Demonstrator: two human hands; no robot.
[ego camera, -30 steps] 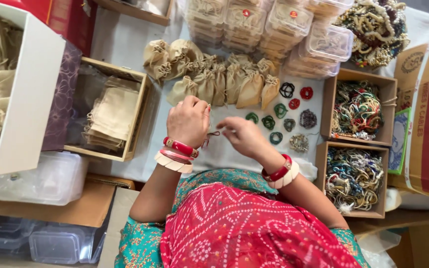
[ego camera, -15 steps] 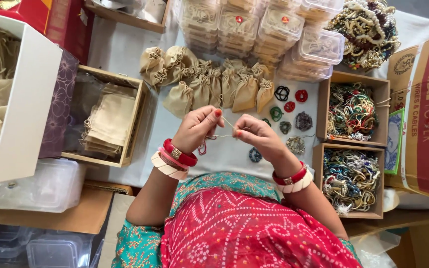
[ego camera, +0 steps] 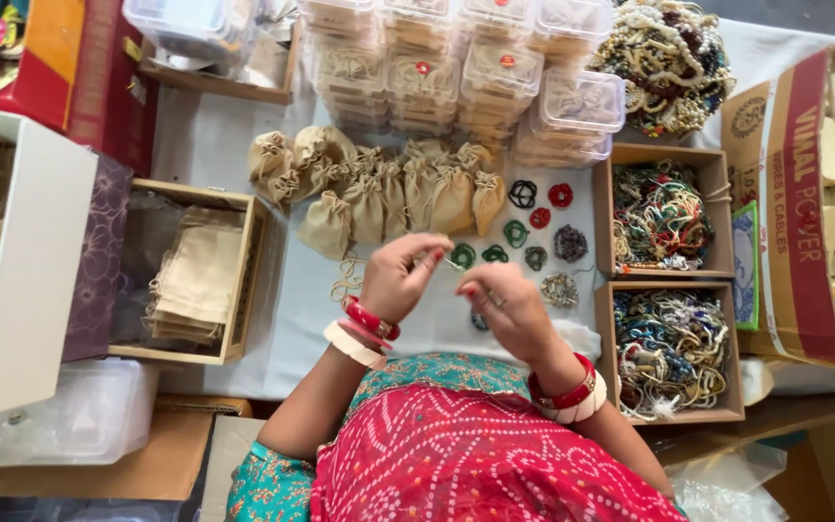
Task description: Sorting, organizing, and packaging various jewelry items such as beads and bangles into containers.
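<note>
Pouches [ego camera: 388, 193] lie behind the hands, bead trays [ego camera: 664, 217] right (stacked boxes [ego camera: 456, 68] farther back).

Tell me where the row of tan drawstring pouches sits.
In the head view, the tan drawstring pouches lie mid-table, just beyond the left hand, before the stacked clear plastic boxes, right of the wooden tray.

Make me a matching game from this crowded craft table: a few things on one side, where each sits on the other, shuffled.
Things:
1. tan drawstring pouches
2. clear lidded boxes
3. flat cloth bags
4. small bead rings

Places:
A. in a wooden tray left of the hands
B. stacked at the far edge of the table
C. on the white cloth beside the two trays of beads
D. in a row just beyond the hands

Pairs: 1-D, 2-B, 3-A, 4-C
</note>
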